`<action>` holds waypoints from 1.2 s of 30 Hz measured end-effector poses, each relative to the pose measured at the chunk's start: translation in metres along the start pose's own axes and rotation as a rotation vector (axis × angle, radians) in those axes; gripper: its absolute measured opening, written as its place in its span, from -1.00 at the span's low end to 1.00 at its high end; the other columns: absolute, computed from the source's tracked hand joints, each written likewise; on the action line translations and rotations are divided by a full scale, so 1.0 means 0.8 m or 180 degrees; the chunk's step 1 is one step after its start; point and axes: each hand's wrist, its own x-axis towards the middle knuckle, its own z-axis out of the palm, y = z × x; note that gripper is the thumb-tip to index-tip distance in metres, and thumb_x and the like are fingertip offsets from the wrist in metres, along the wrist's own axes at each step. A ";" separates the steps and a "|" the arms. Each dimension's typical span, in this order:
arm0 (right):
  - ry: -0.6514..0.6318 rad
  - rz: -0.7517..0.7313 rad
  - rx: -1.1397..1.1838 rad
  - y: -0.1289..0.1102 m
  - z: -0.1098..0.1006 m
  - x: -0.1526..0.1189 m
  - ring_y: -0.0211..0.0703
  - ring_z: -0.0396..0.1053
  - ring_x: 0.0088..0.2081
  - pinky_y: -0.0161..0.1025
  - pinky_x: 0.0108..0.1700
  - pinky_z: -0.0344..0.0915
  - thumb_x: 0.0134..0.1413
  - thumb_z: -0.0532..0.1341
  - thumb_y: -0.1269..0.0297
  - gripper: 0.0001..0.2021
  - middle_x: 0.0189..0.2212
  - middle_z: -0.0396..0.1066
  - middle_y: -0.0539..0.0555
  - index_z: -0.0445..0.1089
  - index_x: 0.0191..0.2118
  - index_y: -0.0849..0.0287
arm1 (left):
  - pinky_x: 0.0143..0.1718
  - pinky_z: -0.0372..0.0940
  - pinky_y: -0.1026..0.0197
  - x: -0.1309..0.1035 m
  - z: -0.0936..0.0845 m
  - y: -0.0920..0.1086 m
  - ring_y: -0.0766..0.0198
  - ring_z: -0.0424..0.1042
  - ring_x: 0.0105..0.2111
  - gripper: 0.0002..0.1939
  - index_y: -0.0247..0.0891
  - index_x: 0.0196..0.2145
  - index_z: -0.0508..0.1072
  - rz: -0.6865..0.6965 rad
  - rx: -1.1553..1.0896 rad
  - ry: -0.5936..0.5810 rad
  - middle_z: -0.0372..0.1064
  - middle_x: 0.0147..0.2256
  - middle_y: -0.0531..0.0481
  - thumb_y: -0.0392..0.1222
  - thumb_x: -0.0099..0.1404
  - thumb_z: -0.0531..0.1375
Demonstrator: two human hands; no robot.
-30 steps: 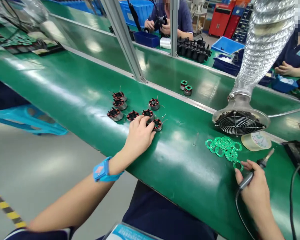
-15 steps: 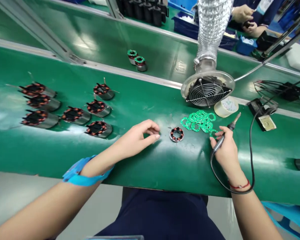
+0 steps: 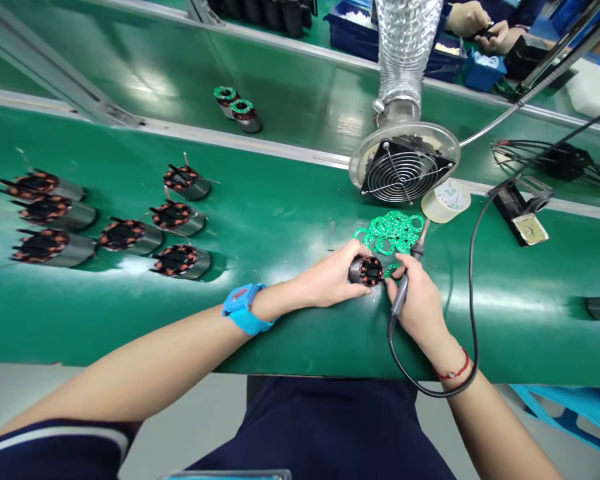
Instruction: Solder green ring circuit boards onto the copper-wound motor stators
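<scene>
A motor stator [image 3: 370, 271] with copper windings lies tilted on the bench, its wound end turned toward my right side. My left hand [image 3: 337, 275] is closed around its metal body, thumb and fingers on opposite sides. My right hand [image 3: 420, 300] holds a soldering iron [image 3: 400, 293], whose tip points up and away from me. Between that hand's thumb and fingertips is a green ring-shaped circuit board [image 3: 391, 269], partly covered by the fingers and close beside the stator. Just beyond both hands lies a pile of similar green ring boards [image 3: 393, 230].
Several stators [image 3: 180, 260] stand at left; two board-topped ones [image 3: 245, 115] sit behind the rail. A fume fan [image 3: 403, 175] hangs over the pile, near a solder spool [image 3: 446, 200] and iron stand [image 3: 523, 217]. The iron's cable [image 3: 473, 267] loops by my right wrist. A co-worker's hands [image 3: 480, 27] are opposite.
My left hand has moved right and taken hold of the stator, which is now tilted. My right hand has come left toward it, carrying the soldering iron and ring board.
</scene>
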 end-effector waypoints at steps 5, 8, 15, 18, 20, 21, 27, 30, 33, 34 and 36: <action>-0.0379 -0.0444 -0.0103 0.014 -0.019 0.006 0.10 0.36 -0.11 0.09 -0.06 0.40 0.16 0.10 0.43 -0.55 -0.13 0.43 0.21 0.20 0.18 0.12 | 0.03 0.32 -0.10 -0.005 -0.009 -0.006 -0.01 0.31 -0.01 -0.40 -0.30 0.06 0.27 0.0143 0.0841 0.0230 0.27 -0.04 -0.20 -0.07 0.16 0.39; -0.0469 -0.0564 -0.0104 0.016 -0.017 0.016 0.12 0.37 -0.09 0.12 -0.05 0.41 0.18 0.13 0.39 -0.56 -0.13 0.44 0.20 0.20 0.19 0.11 | 0.05 0.28 -0.17 -0.010 -0.013 -0.008 -0.11 0.26 0.05 -0.41 -0.32 0.10 0.28 0.0417 0.1577 0.0081 0.24 0.04 -0.30 -0.03 0.22 0.34; -0.0012 -0.0061 -0.0554 -0.007 0.003 0.028 0.12 0.49 -0.23 0.03 -0.20 0.46 0.25 0.15 0.19 -0.63 -0.21 0.47 0.22 0.27 0.12 0.20 | 0.00 0.31 0.00 -0.026 -0.022 0.010 -0.01 0.34 0.01 -0.58 -0.22 0.13 0.29 0.0914 0.2203 -0.0547 0.29 0.09 -0.23 -0.27 0.33 0.20; 0.0193 0.0056 -0.0265 -0.009 -0.013 0.022 -0.01 0.52 -0.26 -0.08 -0.19 0.46 0.33 0.03 0.22 -0.66 -0.21 0.52 0.14 0.25 0.16 0.11 | -0.05 0.35 0.01 -0.025 -0.019 0.008 0.01 0.36 -0.05 -0.59 -0.26 0.08 0.31 0.0761 0.1890 -0.0321 0.33 -0.01 -0.22 -0.21 0.31 0.24; 0.0244 0.0041 -0.0020 -0.005 -0.027 0.012 -0.09 0.51 -0.34 -0.14 -0.25 0.46 0.33 0.06 0.15 -0.61 -0.18 0.53 0.10 0.21 0.22 0.05 | -0.03 0.35 0.00 -0.022 -0.013 0.004 0.02 0.36 -0.03 -0.56 -0.28 0.09 0.29 0.0639 0.1444 0.0026 0.34 -0.02 -0.21 -0.15 0.31 0.27; 0.0401 0.0041 0.0092 -0.003 -0.032 0.005 -0.10 0.52 -0.32 -0.13 -0.22 0.47 0.31 0.09 0.12 -0.61 -0.13 0.53 0.12 0.25 0.20 0.05 | 0.00 0.35 0.00 -0.021 -0.009 0.003 0.03 0.35 0.00 -0.54 -0.28 0.10 0.27 0.0602 0.1242 0.0192 0.34 -0.01 -0.21 -0.13 0.31 0.27; 0.1080 0.0709 0.1236 0.009 -0.028 -0.043 -0.21 0.45 -0.49 -0.18 -0.40 0.44 0.17 0.27 0.11 -0.79 -0.35 0.48 0.03 0.41 -0.15 0.09 | 0.05 0.32 -0.06 -0.013 0.008 0.001 0.01 0.32 0.06 -0.52 -0.24 0.14 0.23 0.0694 0.1156 0.0321 0.30 0.04 -0.21 -0.18 0.32 0.26; 0.1126 0.0749 0.1513 0.011 -0.021 -0.059 -0.29 0.37 -0.60 -0.28 -0.52 0.35 0.14 0.30 0.15 -0.82 -0.48 0.42 -0.05 0.40 -0.22 0.12 | 0.03 0.33 -0.05 -0.013 0.011 0.002 0.01 0.30 0.05 -0.55 -0.22 0.15 0.24 0.0770 0.1290 0.0299 0.29 0.05 -0.21 -0.20 0.35 0.22; 0.0956 0.0811 0.1478 0.012 -0.020 -0.066 -0.27 0.38 -0.58 -0.28 -0.51 0.34 0.14 0.30 0.16 -0.83 -0.55 0.40 -0.08 0.42 -0.23 0.12 | 0.01 0.32 -0.02 -0.013 0.012 0.001 0.03 0.30 0.02 -0.57 -0.23 0.15 0.25 0.0794 0.1410 0.0378 0.29 0.04 -0.20 -0.19 0.36 0.20; 0.0901 0.0859 0.1466 0.013 -0.020 -0.067 -0.27 0.39 -0.58 -0.28 -0.52 0.34 0.14 0.30 0.16 -0.83 -0.54 0.41 -0.08 0.42 -0.22 0.12 | 0.00 0.32 -0.02 -0.013 0.012 0.001 0.04 0.30 0.01 -0.58 -0.23 0.15 0.25 0.0790 0.1455 0.0392 0.29 0.03 -0.20 -0.19 0.37 0.20; 0.0822 0.0933 0.1480 0.012 -0.020 -0.067 -0.27 0.39 -0.57 -0.29 -0.53 0.34 0.14 0.30 0.15 -0.83 -0.52 0.43 -0.08 0.42 -0.21 0.11 | -0.01 0.31 -0.02 -0.014 0.012 0.001 0.04 0.29 0.00 -0.59 -0.21 0.15 0.25 0.0785 0.1536 0.0389 0.28 0.03 -0.19 -0.19 0.38 0.18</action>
